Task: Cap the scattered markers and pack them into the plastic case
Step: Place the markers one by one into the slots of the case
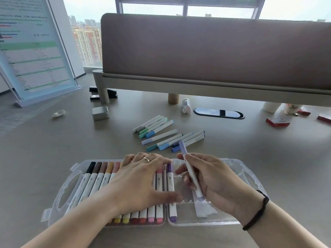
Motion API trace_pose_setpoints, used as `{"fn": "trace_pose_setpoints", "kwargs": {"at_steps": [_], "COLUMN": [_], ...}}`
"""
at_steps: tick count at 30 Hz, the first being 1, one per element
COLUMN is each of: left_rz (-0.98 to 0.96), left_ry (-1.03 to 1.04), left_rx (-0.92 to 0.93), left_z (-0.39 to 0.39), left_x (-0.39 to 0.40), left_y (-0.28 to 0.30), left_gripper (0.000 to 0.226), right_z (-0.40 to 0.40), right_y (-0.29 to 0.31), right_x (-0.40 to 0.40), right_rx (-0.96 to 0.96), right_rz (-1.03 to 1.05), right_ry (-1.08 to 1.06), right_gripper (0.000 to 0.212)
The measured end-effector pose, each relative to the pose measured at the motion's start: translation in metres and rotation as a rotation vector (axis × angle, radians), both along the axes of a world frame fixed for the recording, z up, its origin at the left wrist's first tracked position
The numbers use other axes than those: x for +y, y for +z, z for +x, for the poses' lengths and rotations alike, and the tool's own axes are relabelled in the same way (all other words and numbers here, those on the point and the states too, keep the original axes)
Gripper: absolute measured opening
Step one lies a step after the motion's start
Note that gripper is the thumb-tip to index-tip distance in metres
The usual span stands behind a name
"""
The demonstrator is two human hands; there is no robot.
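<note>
Under the left hand: middle of the packed marker row hidden, only caps and tails showing past the palm.
Left hand (143, 178): flat, fingers straight, pressing on the markers in the case; ring on one finger.
Right hand (211, 178): grip closed round a lilac marker (190, 171), pinched between thumb and fingers, cap end tilted up and away, lower tip just above the case floor; black band at the wrist.
Plastic case (250, 178): clear, lying open on the worktop (53, 149), directly below both hands; near edge partly covered by the forearms.
Packed markers (100, 176): white barrels side by side, left of the grip; caps black, browns, orange, pink, then purple (170, 187) just beside the grip.
Right part of the case: under the grip, a white paper scrap (204, 208); print not legible.
Loose markers (166, 135): beyond the grip, on the worktop, two rough clusters, green, teal, blue and dark blue caps; whether all capped hard to tell.
Cut off: forearms by the bottom edge.
Far behind the grip: small metal tin (100, 113), red boxes (277, 121), blurred.
</note>
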State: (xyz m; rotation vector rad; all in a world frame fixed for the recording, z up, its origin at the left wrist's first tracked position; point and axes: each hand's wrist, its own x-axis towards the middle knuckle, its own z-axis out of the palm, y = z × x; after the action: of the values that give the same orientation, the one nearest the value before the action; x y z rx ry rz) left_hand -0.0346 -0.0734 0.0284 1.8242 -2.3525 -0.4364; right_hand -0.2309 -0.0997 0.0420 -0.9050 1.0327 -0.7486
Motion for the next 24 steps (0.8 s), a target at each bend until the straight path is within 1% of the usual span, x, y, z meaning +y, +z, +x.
{"fn": "trace_pose_setpoints", "kwargs": {"at_steps": [3, 7, 10, 13, 16, 18, 20, 22, 24], "left_rz": [0.008, 0.015, 0.012, 0.003, 0.009, 0.019, 0.006, -0.020, -0.038], "left_ry": [0.008, 0.015, 0.021, 0.029, 0.041, 0.054, 0.067, 0.069, 0.066], "left_rx": [-0.009, -0.008, -0.002, -0.007, -0.005, -0.001, 0.001, 0.000, 0.003], "left_z": [0.002, 0.009, 0.011, 0.010, 0.009, 0.008, 0.007, 0.006, 0.006], "left_x": [-0.001, -0.001, -0.001, 0.001, 0.002, 0.003, 0.004, 0.005, 0.006], "left_y": [0.000, 0.000, 0.001, 0.002, 0.003, 0.004, 0.005, 0.005, 0.005], "left_gripper": [0.098, 0.098, 0.099, 0.098, 0.099, 0.102, 0.105, 0.108, 0.110], "right_z": [-0.003, -0.005, -0.006, -0.008, -0.008, -0.006, -0.005, -0.003, 0.001], "right_y": [0.000, 0.004, 0.006, 0.005, 0.008, 0.008, 0.006, 0.003, 0.000], "right_x": [-0.002, -0.002, 0.000, 0.001, 0.002, 0.003, 0.005, 0.008, 0.011], "right_rx": [-0.013, 0.001, -0.027, 0.010, 0.060, 0.163, 0.337, 0.454, 0.540], "right_rz": [0.001, -0.010, -0.017, -0.052, -0.093, -0.155, -0.290, -0.389, -0.451], "right_ry": [0.015, 0.066, 0.094, 0.113, 0.124, 0.108, 0.083, 0.064, 0.092], "right_gripper": [0.025, 0.032, 0.040, 0.048, 0.053, 0.047, 0.032, 0.035, 0.037]}}
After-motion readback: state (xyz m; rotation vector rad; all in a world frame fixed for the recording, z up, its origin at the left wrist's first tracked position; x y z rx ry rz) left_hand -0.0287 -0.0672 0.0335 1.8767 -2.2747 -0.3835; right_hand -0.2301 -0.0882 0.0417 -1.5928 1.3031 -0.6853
